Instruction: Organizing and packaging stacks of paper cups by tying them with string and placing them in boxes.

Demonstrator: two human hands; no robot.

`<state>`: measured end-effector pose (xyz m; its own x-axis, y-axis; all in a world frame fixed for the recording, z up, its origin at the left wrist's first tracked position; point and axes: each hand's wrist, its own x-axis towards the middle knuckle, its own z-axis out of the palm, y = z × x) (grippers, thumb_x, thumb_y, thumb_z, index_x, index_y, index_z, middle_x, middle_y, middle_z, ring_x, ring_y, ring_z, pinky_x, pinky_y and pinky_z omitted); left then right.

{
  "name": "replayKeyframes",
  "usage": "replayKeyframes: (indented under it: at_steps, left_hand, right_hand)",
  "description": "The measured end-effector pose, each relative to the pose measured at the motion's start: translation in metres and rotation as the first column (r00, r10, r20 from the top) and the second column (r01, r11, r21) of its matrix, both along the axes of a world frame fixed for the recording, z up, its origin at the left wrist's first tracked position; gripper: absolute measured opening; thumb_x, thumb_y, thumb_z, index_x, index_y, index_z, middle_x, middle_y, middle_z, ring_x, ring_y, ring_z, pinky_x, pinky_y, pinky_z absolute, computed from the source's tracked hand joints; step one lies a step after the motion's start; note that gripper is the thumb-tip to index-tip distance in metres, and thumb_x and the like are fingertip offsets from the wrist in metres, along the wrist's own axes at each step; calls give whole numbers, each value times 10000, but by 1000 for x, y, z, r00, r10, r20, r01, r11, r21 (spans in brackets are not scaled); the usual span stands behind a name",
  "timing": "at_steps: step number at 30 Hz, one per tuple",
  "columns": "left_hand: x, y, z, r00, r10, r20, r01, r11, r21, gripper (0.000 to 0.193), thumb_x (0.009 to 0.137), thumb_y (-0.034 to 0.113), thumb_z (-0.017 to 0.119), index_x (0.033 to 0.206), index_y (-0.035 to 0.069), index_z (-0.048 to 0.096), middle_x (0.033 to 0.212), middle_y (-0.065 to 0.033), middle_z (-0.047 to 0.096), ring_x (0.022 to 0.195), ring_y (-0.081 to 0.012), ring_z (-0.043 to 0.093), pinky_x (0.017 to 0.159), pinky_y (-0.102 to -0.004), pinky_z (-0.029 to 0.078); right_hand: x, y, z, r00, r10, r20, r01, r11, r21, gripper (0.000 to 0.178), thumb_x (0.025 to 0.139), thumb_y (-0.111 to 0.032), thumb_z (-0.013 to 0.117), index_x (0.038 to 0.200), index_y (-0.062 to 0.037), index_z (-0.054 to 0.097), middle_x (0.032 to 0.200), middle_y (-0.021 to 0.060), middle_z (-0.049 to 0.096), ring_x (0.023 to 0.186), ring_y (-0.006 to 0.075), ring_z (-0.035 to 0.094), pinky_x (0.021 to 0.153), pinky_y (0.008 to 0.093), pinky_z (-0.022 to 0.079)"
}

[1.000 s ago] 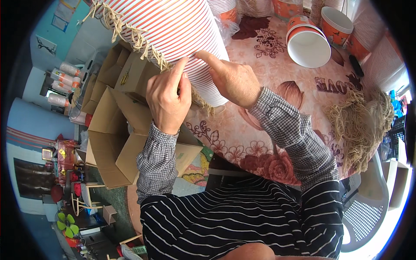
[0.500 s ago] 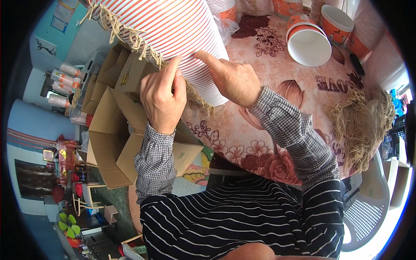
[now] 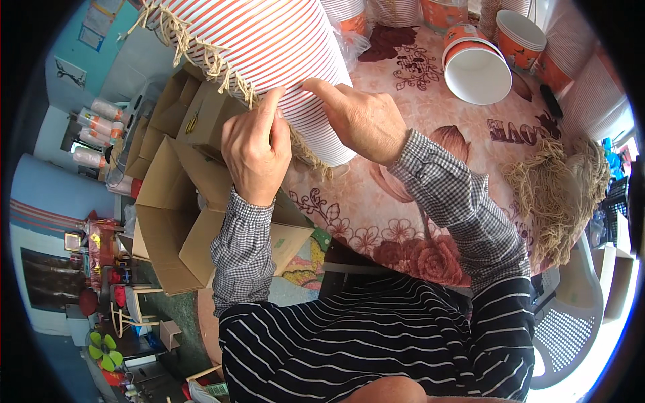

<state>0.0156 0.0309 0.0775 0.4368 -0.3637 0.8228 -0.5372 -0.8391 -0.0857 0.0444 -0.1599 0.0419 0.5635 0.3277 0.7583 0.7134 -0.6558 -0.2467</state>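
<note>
A long stack of nested paper cups [image 3: 262, 50], white-rimmed with orange lines, slants across the table's left side. Knotted lengths of beige twine [image 3: 213, 64] stick out in a row along its left side. At the stack's near part, my left hand [image 3: 256, 151] has its index finger stretched onto the rims, the thumb close by and the other fingers curled. My right hand [image 3: 366, 121] lies across from it, its index finger reaching over the rims and its other fingers folded underneath. The fingertips almost meet; anything pinched between them is too small or hidden to make out.
Open cardboard boxes [image 3: 168, 228] stand at the left, below table level. On the flowered tablecloth [image 3: 403, 181] are a tipped orange cup [image 3: 477, 74], more stacked cups [image 3: 521, 40], and a bundle of loose twine [image 3: 554, 195]. A grey chair [image 3: 568, 329] stands at the lower right.
Both hands keep nearly the same pose at the stack. Hands and surroundings shift only slightly in the picture.
</note>
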Motion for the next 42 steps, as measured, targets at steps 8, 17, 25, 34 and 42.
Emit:
replayKeyframes:
  at_steps: [8,17,25,34,42]
  left_hand:
    - [0,0,0,1000,8,-18,-8,1000,5,365,863,41,615,1220,117,631,824,-35,673,750,-217,640,788,-363,458]
    - [2,2,-2,1000,-19,9,19,1000,4,369,867,43,614,1228,117,626,829,-38,676,751,-210,642,783,-361,457]
    - [-1,0,1,1000,-1,-8,2,1000,13,372,866,49,619,1232,118,624,823,-40,679,744,-218,642,791,-365,462]
    - [-1,-1,12,998,-52,23,52,999,-2,320,854,53,636,1169,105,667,803,-48,671,714,-223,628,776,-366,468]
    - [0,-5,27,999,-21,29,22,999,-32,328,860,33,624,1183,83,657,910,-73,681,798,-256,649,787,-372,479]
  right_hand:
    - [0,2,11,998,16,56,-18,999,34,499,892,-75,587,1358,-195,454,796,42,673,620,201,677,455,312,539]
    - [3,3,20,998,16,65,-18,999,39,488,881,-87,596,1336,-197,460,764,59,669,606,233,669,448,346,523]
    - [2,4,18,1000,-1,7,1,1000,21,465,896,-95,581,1331,-199,452,743,77,671,591,242,667,453,362,523]
    - [3,3,17,1000,11,-1,-11,999,43,472,907,-96,567,1348,-210,446,740,77,671,605,236,674,459,359,527]
    - [4,4,16,1000,12,18,-13,998,56,473,907,-106,569,1351,-217,452,723,73,664,595,235,671,445,361,517]
